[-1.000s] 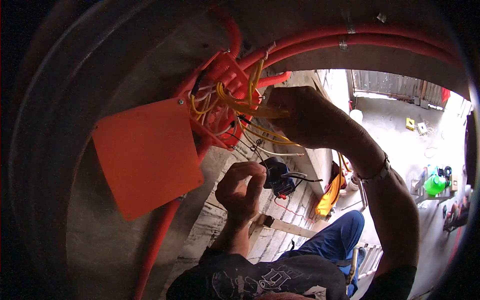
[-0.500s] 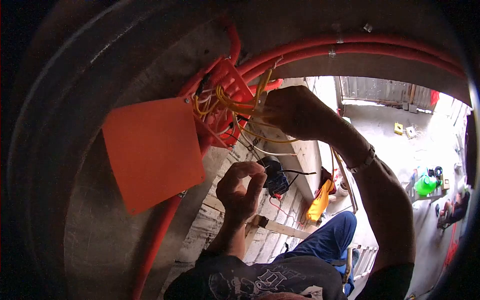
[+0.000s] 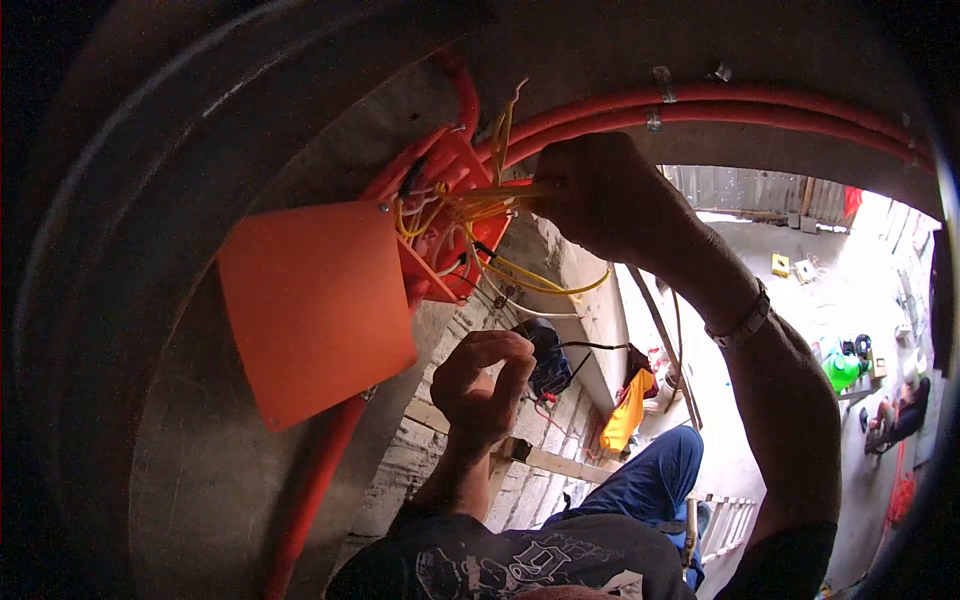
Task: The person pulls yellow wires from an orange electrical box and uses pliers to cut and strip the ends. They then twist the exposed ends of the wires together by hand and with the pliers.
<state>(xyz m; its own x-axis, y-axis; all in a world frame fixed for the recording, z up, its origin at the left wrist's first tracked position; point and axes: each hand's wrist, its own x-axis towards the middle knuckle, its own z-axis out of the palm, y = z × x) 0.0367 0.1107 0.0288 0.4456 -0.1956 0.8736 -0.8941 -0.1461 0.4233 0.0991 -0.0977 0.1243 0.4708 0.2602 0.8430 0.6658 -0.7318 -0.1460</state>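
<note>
At the upper right of the junction box, my right hand (image 3: 600, 190) is closed around yellow wires (image 3: 480, 205). These wires run from the open red junction box (image 3: 440, 270) to my fingers. Lower down, my left hand (image 3: 478, 385) is pinched, thumb against fingertips. A thin dark wire from the box reaches its fingertips, though its end is hard to see. More yellow and white wire ends hang loose between the hands. The box's orange-red square cover (image 3: 315, 310) hangs at its left side.
Red conduits (image 3: 760, 100) curve along the concrete above, and another red conduit (image 3: 315, 500) runs below the cover. Behind my left hand is a dark device (image 3: 545, 365) with a red lead. A yellow cloth (image 3: 625, 412) hangs nearby. Another person (image 3: 900, 415) is far right.
My right hand has risen slightly, and the yellow wires near it lie straighter. A loose yellow wire end now stands higher. My left hand stays pinched in nearly the same place.
</note>
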